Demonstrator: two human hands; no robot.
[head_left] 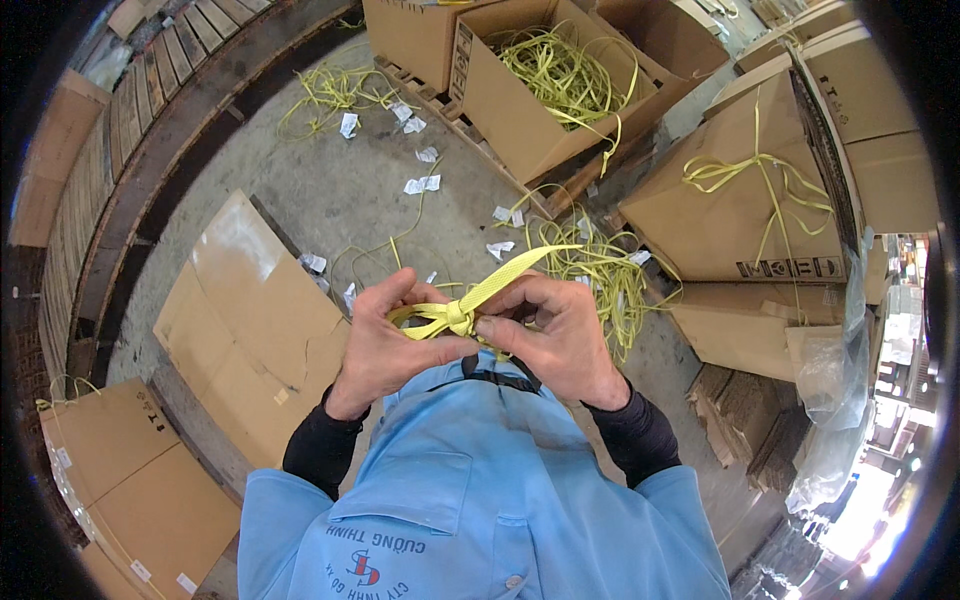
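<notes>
Between my two hands, in front of my waist, is a yellow woven strap (461, 317) with a knot in its middle and loops to the left of it. My left hand (392, 335) is closed on the looped part, its thumb lying beside the knot. My right hand (545, 325) pinches the strap just right of the knot, thumb and forefinger pressed together. A flat end of the strap rises up and right past my right fingers. Below the knot, the strap is partly hidden by my hands.
An open cardboard box (520, 140) full of tangled yellow strap stands on a pallet ahead. More strap (615, 290) and several white paper scraps (422, 185) lie on the concrete floor. A flat cardboard sheet (250, 340) lies left. Stacked boxes (750, 190) stand right, conveyor-like rails (165, 170) far left.
</notes>
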